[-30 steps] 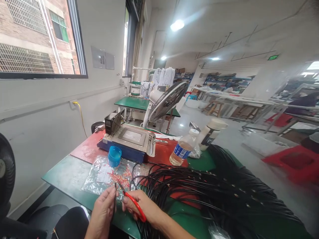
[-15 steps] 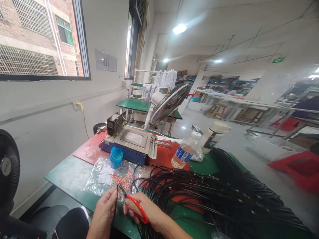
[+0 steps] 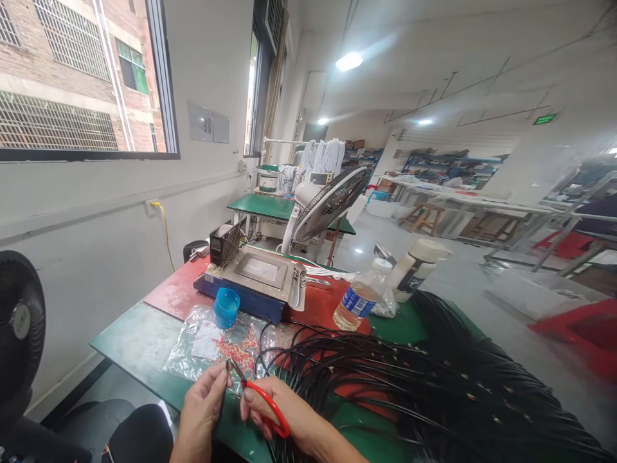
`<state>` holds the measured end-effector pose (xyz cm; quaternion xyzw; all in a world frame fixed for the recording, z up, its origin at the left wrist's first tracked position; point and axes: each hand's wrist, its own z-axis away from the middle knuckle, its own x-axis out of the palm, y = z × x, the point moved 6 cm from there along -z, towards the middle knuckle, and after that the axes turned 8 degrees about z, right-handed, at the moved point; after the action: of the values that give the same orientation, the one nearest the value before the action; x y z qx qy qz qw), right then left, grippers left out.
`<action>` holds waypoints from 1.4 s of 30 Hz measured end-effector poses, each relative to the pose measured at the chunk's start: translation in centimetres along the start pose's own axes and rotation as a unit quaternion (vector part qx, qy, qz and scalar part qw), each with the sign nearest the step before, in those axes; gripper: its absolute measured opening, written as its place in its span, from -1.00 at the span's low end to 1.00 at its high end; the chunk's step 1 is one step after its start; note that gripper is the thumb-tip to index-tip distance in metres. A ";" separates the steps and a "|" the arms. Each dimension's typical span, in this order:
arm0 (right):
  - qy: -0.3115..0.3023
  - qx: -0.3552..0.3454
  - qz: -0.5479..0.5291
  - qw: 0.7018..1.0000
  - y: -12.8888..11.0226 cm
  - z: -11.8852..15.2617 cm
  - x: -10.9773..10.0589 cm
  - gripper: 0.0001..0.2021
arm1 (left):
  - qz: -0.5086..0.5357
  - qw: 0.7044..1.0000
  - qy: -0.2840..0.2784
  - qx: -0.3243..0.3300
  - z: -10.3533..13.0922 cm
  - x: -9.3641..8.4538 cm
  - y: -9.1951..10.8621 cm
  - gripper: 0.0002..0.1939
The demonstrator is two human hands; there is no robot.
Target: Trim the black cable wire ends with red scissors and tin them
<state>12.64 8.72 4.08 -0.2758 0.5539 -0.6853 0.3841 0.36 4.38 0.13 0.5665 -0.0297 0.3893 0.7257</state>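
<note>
Near the front edge of the table, my left hand (image 3: 204, 402) pinches a black cable (image 3: 222, 406) close to its end, which points up. My right hand (image 3: 274, 405) grips red-handled scissors (image 3: 268, 400), with the fingers wrapped around the handles. The scissor blades reach up to the left, right beside the cable's tip; whether they touch it I cannot tell. Just beyond lie many small red and yellowish clippings (image 3: 237, 350) on a clear plastic bag (image 3: 180, 347). A large bundle of black cables (image 3: 385, 370) spreads to the right of my right hand.
A blue cup (image 3: 226, 308) stands on the bag. Behind it sits a blue-sided machine (image 3: 241, 292) with a small black fan. A bottle with a blue label (image 3: 355, 302) and a cream flask (image 3: 415, 270) stand at right. A large tilted fan (image 3: 330, 204) rises behind the table.
The camera view has shifted slightly, so everything sits a little lower and to the right. Both hands keep nearly the same pose on the cable and scissors.
</note>
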 end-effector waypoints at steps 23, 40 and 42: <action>-0.022 -0.004 -0.005 1.000 0.4 -0.1 0.0 -0.40 | -0.009 1.000 0.016 0.025 -0.1 -0.4 -0.3 -0.53; -0.025 0.008 -0.007 1.000 0.1 0.3 0.0 -0.38 | -0.018 0.999 0.011 0.043 1.0 0.5 0.9 -0.63; -0.027 0.008 -0.010 1.000 0.1 0.3 0.1 -0.38 | -0.021 0.999 0.011 0.048 1.1 0.6 1.0 -0.63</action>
<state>12.82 8.45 4.08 -0.2962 0.5353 -0.6859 0.3941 0.58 3.79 1.62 0.5972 0.0091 0.3811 0.7057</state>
